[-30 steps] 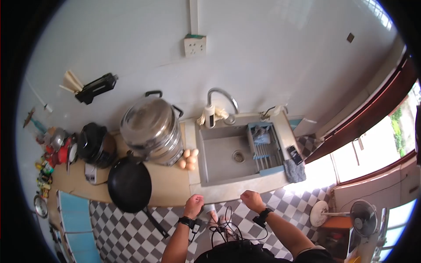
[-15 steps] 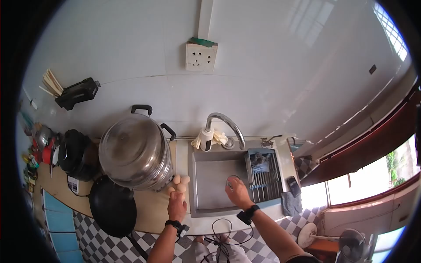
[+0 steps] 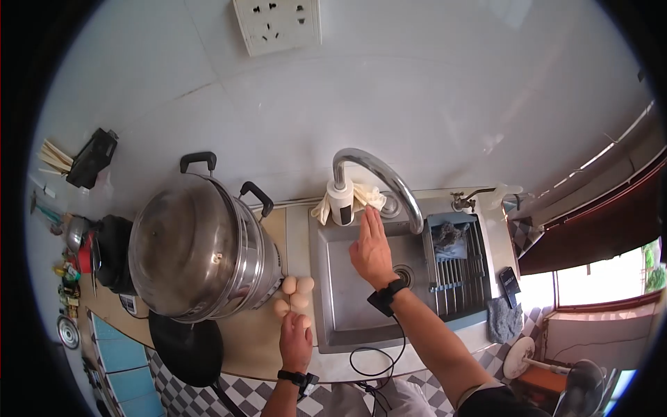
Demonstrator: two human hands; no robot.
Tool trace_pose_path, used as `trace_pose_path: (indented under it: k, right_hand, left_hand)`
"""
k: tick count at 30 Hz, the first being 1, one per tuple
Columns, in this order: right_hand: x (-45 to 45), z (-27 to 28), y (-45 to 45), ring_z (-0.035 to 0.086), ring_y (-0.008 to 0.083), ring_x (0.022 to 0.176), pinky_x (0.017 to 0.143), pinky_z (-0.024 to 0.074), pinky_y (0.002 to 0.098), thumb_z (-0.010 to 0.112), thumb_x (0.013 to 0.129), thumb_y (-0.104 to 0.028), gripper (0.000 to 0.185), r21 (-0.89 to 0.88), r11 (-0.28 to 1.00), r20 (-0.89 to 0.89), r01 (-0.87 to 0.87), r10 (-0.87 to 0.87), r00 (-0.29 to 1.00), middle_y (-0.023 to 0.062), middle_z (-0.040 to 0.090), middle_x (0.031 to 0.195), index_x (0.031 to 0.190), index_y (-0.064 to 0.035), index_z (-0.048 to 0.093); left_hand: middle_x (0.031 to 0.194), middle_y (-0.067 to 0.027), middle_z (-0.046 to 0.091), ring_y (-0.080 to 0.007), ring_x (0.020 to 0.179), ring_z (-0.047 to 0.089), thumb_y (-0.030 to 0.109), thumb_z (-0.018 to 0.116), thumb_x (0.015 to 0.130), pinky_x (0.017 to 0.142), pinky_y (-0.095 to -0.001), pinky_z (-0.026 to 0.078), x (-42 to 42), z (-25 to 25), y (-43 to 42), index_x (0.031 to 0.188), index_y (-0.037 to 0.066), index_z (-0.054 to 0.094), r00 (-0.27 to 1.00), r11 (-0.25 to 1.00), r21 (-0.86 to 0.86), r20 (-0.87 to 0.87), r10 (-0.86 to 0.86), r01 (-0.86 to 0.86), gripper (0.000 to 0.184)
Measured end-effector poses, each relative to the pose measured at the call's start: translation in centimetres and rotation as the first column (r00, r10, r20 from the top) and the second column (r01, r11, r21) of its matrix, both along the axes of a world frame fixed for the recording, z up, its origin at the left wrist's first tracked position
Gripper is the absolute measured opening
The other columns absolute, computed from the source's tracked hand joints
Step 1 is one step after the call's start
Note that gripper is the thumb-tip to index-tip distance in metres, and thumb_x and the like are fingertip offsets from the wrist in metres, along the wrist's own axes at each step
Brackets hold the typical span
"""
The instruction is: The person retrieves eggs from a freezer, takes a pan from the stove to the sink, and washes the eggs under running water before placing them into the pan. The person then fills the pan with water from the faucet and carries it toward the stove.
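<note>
Several brown eggs [image 3: 299,301] lie in a cluster on the counter between the steamer pot and the sink. My left hand [image 3: 297,347] is at the near end of the cluster, its fingers closed round an egg [image 3: 303,322]. Over the sink [image 3: 340,306], my right hand [image 3: 373,251] is open and empty, its fingers stretched toward the base of the faucet [image 3: 379,167]. The fingertips overlap the cloth behind the sink in view; whether they touch anything is unclear. A drain [image 3: 403,276] shows beside my right wrist.
A large lidded steamer pot [image 3: 201,250] stands left of the eggs, with a black frying pan [image 3: 186,347] in front of it. A drying rack [image 3: 455,267] spans the sink's right side. A grey cloth [image 3: 504,320] and a dark phone-like device [image 3: 511,286] lie farther right.
My right hand has moved from low in the sink up toward the faucet, its fingers straightening and the drain coming into view. My left hand stays at the eggs. The view has shifted.
</note>
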State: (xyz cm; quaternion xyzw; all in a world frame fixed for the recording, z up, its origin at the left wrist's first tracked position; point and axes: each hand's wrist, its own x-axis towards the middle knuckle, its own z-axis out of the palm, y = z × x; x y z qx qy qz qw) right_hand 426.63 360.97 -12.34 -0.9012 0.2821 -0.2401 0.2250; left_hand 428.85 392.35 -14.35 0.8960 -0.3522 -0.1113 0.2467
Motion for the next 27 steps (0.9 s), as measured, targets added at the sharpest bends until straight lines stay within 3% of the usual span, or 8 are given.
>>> trace_pose_path:
  k: [11, 14, 16, 20, 22, 26, 27]
  right_hand:
    - [-0.1, 0.1, 0.4, 0.03, 0.0427, 0.15, 0.124, 0.0307, 0.0423, 0.059, 0.081, 0.0, 0.074, 0.065, 0.997, 0.017, 0.034, -0.036, 0.999, 0.0289, 0.033, 0.158, 0.149, 0.0171, 0.033]
    - [0.0, 0.0, 0.5, 0.028, 0.043, 0.151, 0.123, 0.0324, 0.0426, 0.059, 0.081, 0.002, 0.074, 0.113, 0.992, 0.037, 0.05, -0.054, 0.998, 0.0285, 0.032, 0.158, 0.148, 0.0171, 0.032]
    - [0.1, 0.0, 0.5, 0.029, 0.0432, 0.151, 0.123, 0.0322, 0.0428, 0.058, 0.081, 0.002, 0.073, 0.127, 0.99, 0.052, 0.055, -0.062, 0.997, 0.0288, 0.033, 0.158, 0.148, 0.0174, 0.033]
    - [-0.2, -0.9, 0.9, 0.028, 0.0439, 0.151, 0.123, 0.032, 0.0432, 0.058, 0.082, 0.001, 0.073, 0.168, 0.983, 0.066, 0.07, -0.082, 0.994, 0.0302, 0.033, 0.158, 0.148, 0.0179, 0.032]
    - [-0.5, -1.3, 1.4, 0.027, 0.0444, 0.151, 0.124, 0.0307, 0.0437, 0.057, 0.081, 0.001, 0.074, 0.212, 0.974, 0.072, 0.083, -0.1, 0.992, 0.0311, 0.031, 0.159, 0.148, 0.0188, 0.031]
    - [-0.6, -2.1, 2.0, 0.026, 0.0451, 0.152, 0.125, 0.0281, 0.0439, 0.057, 0.081, 0.001, 0.075, 0.197, 0.976, 0.066, 0.097, -0.112, 0.991, 0.0325, 0.029, 0.16, 0.149, 0.0194, 0.029]
    - [-0.5, -2.3, 2.0, 0.025, 0.0455, 0.152, 0.125, 0.027, 0.0437, 0.057, 0.081, 0.001, 0.076, 0.21, 0.973, 0.048, 0.1, -0.112, 0.993, 0.0332, 0.027, 0.16, 0.149, 0.0193, 0.028]
  left_hand:
    - [0.118, -0.016, 0.059, -0.0388, 0.112, 0.06, 0.006, 0.072, 0.087, 0.094, -0.046, 0.051, 0.1, 0.3, -1.6, 0.115, 0.005, 0.06, 0.999, 0.999, -0.024, 0.007, -0.038, 0.038, 0.031]
    - [0.118, -0.0159, 0.058, -0.0374, 0.106, 0.063, 0.007, 0.073, 0.088, 0.088, -0.0442, 0.055, -0.7, 0.6, -1.8, 0.121, 0.005, 0.06, 0.998, 0.998, -0.047, 0.03, -0.047, 0.049, 0.035]
    - [0.118, -0.015, 0.058, -0.0312, 0.098, 0.065, 0.005, 0.074, 0.089, 0.079, -0.0383, 0.058, -1.5, 0.9, -2.0, 0.127, 0.005, 0.061, 0.978, 0.978, -0.187, -0.201, 0.052, -0.091, 0.04]
    - [0.118, -0.0125, 0.058, -0.0218, 0.091, 0.065, 0.003, 0.074, 0.09, 0.074, -0.0309, 0.058, -2.6, 1.8, -3.2, 0.13, 0.003, 0.061, 0.957, 0.943, -0.299, -0.284, 0.059, -0.147, 0.042]
    - [0.118, -0.0108, 0.058, -0.0157, 0.088, 0.063, 0.003, 0.074, 0.091, 0.074, -0.0278, 0.057, -2.8, 2.5, -4.3, 0.128, 0.0, 0.06, 0.913, 0.888, -0.4, -0.406, 0.05, -0.226, 0.04]
    - [0.119, -0.0101, 0.058, -0.013, 0.086, 0.061, 0.004, 0.074, 0.092, 0.073, -0.0264, 0.057, -2.7, 2.6, -5.4, 0.128, -0.002, 0.059, 0.913, 0.879, -0.434, -0.408, 0.001, -0.195, 0.039]
    - [0.12, -0.01, 0.058, -0.0124, 0.085, 0.061, 0.005, 0.074, 0.093, 0.073, -0.0264, 0.057, -2.6, 2.1, -5.5, 0.128, -0.002, 0.059, 0.875, 0.861, -0.446, -0.484, -0.004, -0.243, 0.039]
